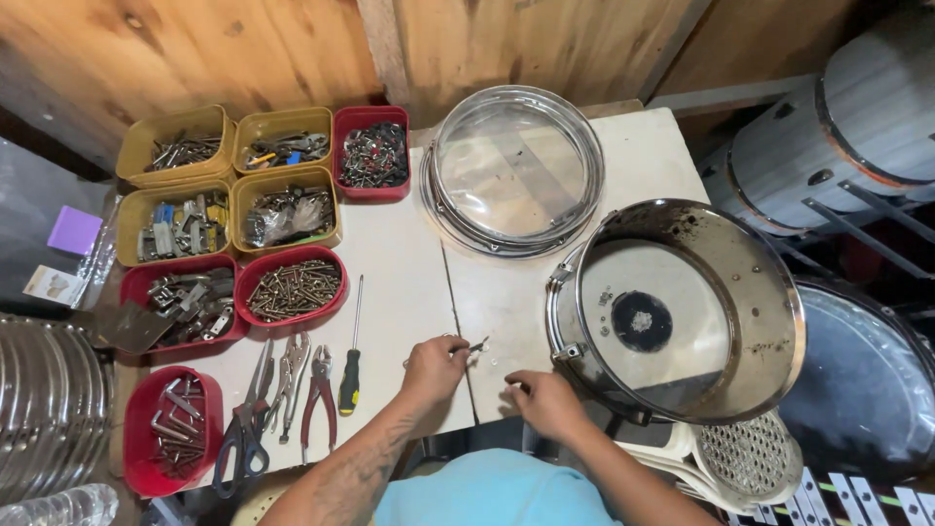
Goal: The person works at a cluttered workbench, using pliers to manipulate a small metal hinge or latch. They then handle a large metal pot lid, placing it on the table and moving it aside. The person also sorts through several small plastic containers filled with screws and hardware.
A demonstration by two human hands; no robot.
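Observation:
My left hand [433,368] rests on the white table [399,263] near its front edge, fingers pinched on a small metal screw part [476,345]. Just to the right, my right hand [547,399] lies on the table with curled fingers, beside the lower rim of an open metal drum shell [779,321] that stands on its side edge at the right. Whether the right hand holds anything is hidden. A clear drum head in its metal hoop [516,170] lies flat at the back of the table.
Yellow and red trays of screws and metal fittings [292,287] fill the left side. A screwdriver [353,351], pliers [318,394] and scissors [248,424] lie near the front left. More drums [847,127] stand at right; a white plastic stool [740,453] is below.

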